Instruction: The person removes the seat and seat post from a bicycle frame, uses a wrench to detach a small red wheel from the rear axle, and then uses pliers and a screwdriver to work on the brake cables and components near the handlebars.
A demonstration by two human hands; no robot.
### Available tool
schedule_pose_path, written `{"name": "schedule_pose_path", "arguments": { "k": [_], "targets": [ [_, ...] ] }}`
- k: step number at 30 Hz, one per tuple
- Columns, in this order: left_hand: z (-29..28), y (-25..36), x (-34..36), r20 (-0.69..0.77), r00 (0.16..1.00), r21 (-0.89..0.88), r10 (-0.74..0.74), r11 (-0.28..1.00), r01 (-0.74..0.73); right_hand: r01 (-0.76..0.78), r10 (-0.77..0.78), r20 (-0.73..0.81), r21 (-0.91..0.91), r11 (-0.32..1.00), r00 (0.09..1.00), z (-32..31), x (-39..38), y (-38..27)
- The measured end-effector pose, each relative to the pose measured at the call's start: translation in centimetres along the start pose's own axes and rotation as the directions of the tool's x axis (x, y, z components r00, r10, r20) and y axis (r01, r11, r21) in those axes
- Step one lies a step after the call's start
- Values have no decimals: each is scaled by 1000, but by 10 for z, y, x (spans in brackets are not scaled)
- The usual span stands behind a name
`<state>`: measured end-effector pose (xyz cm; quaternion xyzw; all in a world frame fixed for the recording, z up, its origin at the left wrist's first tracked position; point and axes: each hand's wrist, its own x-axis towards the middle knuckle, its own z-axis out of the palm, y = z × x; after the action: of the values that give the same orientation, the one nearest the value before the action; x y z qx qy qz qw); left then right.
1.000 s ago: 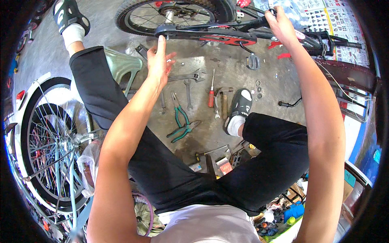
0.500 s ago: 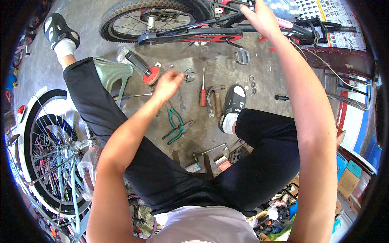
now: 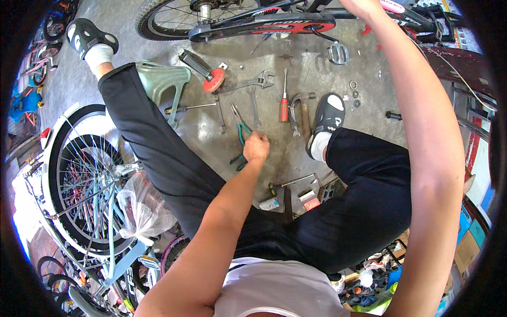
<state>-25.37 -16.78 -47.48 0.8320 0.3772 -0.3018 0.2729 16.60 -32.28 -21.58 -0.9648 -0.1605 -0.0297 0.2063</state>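
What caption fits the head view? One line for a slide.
Seated person's left hand grasps green-handled pliers on the floor; right hand rests on the bicycle frame.

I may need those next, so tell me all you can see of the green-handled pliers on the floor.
The green-handled pliers lie flat on the grey concrete floor between the person's legs. The narrow metal jaws point away from the person, toward the spanners, and look closed. The two handles wear teal-green sleeves and spread apart toward the person. The left hand is fisted over the right handle, hiding part of it; whether it grips it I cannot tell. A screwdriver with a red handle lies apart, to their right.
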Motion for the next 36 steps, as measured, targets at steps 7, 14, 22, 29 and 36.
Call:
{"name": "schedule_pose_path", "arguments": {
  "k": [7, 14, 22, 29, 36],
  "targets": [
    [5, 6, -15, -10, 989, 44, 148, 988, -147, 47, -51, 29, 117, 992, 998, -6, -1, -6],
    [-28, 15, 0, -420, 906, 151, -47, 981, 121, -9, 9, 1, -8, 1000, 1000, 0, 3, -2],
    [-40, -2, 18, -115, 970, -13, -213, 977, 213, -81, 79, 72, 20, 997, 994, -15, 1, -11],
    [-91, 64, 25, 139, 986, -569, 95, 822, 1, -2, -1, 131, 21, 1000, 991, -12, 9, 5],
    [-222, 212, 22, 361, 766, -390, 533, 832, -395, 39, -42, 116, 29, 999, 992, -11, 5, 6]
  ]
}}
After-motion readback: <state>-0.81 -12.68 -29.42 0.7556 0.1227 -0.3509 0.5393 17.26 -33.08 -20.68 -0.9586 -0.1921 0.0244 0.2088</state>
